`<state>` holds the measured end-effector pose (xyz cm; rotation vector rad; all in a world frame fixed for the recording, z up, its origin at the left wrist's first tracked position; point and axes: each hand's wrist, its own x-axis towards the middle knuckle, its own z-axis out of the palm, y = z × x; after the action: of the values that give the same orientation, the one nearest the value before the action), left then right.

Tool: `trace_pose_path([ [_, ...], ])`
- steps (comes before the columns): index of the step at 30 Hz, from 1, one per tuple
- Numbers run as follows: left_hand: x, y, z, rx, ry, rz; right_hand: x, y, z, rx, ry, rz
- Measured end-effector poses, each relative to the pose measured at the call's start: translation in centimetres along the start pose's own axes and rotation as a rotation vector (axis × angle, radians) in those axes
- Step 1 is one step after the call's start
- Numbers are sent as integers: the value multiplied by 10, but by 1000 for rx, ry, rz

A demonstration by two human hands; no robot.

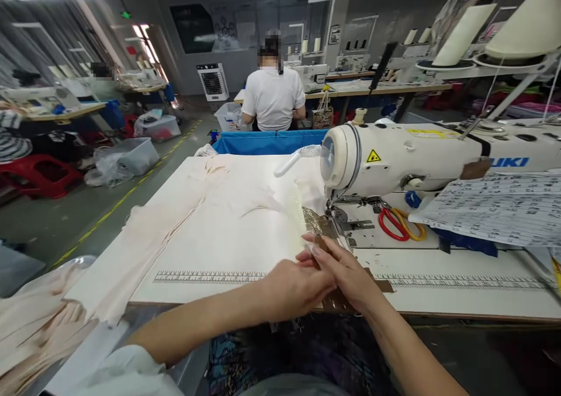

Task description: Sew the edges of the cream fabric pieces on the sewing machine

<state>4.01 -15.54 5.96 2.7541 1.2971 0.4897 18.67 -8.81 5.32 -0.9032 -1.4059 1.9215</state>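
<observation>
My left hand (291, 288) and my right hand (344, 267) touch each other at the table's front edge, just before the sewing machine (394, 156). The fingers of both are closed; something small and pale shows between them, too small to name. Under and beside them lies brown tape (322, 223) on the white table (210, 238). Pale, thin fabric (258, 197) lies past my hands to the left, and more light pink fabric (162, 226) is spread along the table's left side.
Red-handled scissors (393, 225) lie right of the needle area, beside a sheet of written paper (504, 206). A printed ruler (197, 277) runs along the front edge. Ahead, a person in a white shirt (274, 95) sits beyond a blue cloth (272, 142).
</observation>
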Motion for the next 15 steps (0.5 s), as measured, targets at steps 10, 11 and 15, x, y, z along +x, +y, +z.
trace_pose_path([
  [10,-8,-62,-24,-173,105,-166,-104,17,-47,-139,164,47],
  [11,-5,-77,-21,-102,105,-187,-115,19,-52,-171,187,85],
  [15,10,-106,-2,102,-23,-90,-148,30,-66,-273,283,234],
])
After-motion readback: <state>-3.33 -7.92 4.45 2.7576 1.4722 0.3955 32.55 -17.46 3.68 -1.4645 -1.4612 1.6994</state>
